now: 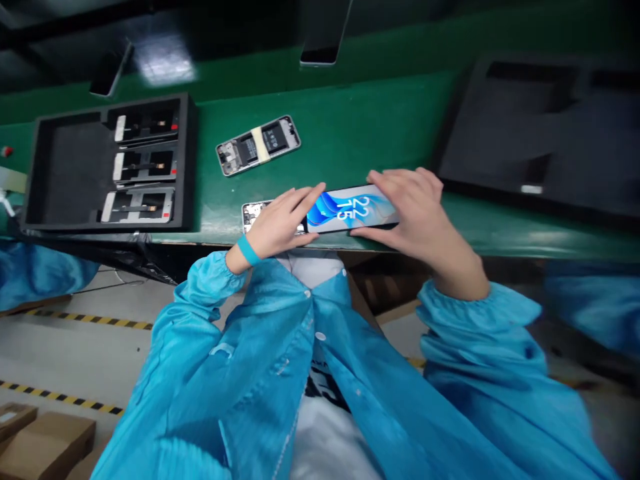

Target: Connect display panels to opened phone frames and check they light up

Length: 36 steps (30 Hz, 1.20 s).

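Note:
A lit phone screen (pixel 353 208), bright blue and white with the digits 22 and 15, lies along the bench's front edge. My right hand (pixel 413 210) grips its right end, thumb on the near side and fingers on the far side. Left of the screen is an opened phone body (pixel 253 212) with bare inner parts. My left hand (pixel 285 220), with a teal wristband, is closed across it where it meets the screen. The palm hides most of that junction. Beyond my hands lies another opened phone (pixel 259 145), a pale strip across its battery.
A black foam tray (pixel 189 160) at left holds several screen parts (pixel 145 167). Dark foam trays (pixel 500 147) stand at right. Two dark phones (pixel 320 55) sit at the back. The green bench (pixel 360 133) ends just before my body. Cardboard boxes (pixel 50 443) are on the floor.

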### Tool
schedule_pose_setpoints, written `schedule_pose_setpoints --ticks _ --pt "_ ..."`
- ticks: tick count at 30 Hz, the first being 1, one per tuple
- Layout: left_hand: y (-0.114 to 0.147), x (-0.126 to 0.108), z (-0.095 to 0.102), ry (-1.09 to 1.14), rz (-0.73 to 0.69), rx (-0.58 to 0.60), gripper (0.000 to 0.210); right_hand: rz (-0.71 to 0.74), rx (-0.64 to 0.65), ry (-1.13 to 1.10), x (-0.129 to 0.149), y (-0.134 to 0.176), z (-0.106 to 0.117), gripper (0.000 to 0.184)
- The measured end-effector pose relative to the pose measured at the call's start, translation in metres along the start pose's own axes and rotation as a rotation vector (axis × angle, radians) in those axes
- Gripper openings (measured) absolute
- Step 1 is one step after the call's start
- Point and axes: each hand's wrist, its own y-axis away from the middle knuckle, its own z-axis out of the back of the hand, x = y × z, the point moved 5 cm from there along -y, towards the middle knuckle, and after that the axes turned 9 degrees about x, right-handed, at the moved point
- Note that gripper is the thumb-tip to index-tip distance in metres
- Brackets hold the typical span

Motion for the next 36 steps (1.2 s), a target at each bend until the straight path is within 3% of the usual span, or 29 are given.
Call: schedule_pose_setpoints --ticks 3,7,11,16,20,25,30,36 --pt "0.003 0.0 0.003 -0.036 -0.016 -0.033 0.09 -0.145 0.034 -0.088 -0.01 0.001 0.0 0.108" --pt "0.006 -0.003 0.009 -0.081 -0.052 -0.076 0.088 -0.379 0.093 -0.406 -0.034 0.017 0.0 0.091" --pt "0.006 -0.003 0.01 -0.104 -0.036 -0.066 0.087 -0.504 -0.034 -0.851 -0.05 0.04 -0.002 0.09" --pt "0.008 -0.003 0.01 -0.141 -0.032 -0.078 0.086 -0.585 -0.179 -1.045 -0.053 0.053 -0.01 0.085" --pt "0.01 -0.001 0.011 -0.145 -0.019 -0.094 0.089 -0.539 -0.265 -1.078 -0.049 0.051 -0.009 0.083" --pt "0.01 -0.001 0.01 -0.164 0.018 -0.085 0.092 -0.522 -0.278 -1.069 -0.05 0.052 -0.007 0.078" --pt "0.01 -0.001 0.011 -0.15 -0.011 -0.119 0.092 -0.518 -0.209 -0.956 -0.05 0.052 -0.01 0.088" --pt "0.007 0.002 0.01 -0.108 0.042 -0.046 0.094 -0.44 -0.023 -0.656 -0.036 0.037 -0.008 0.091"
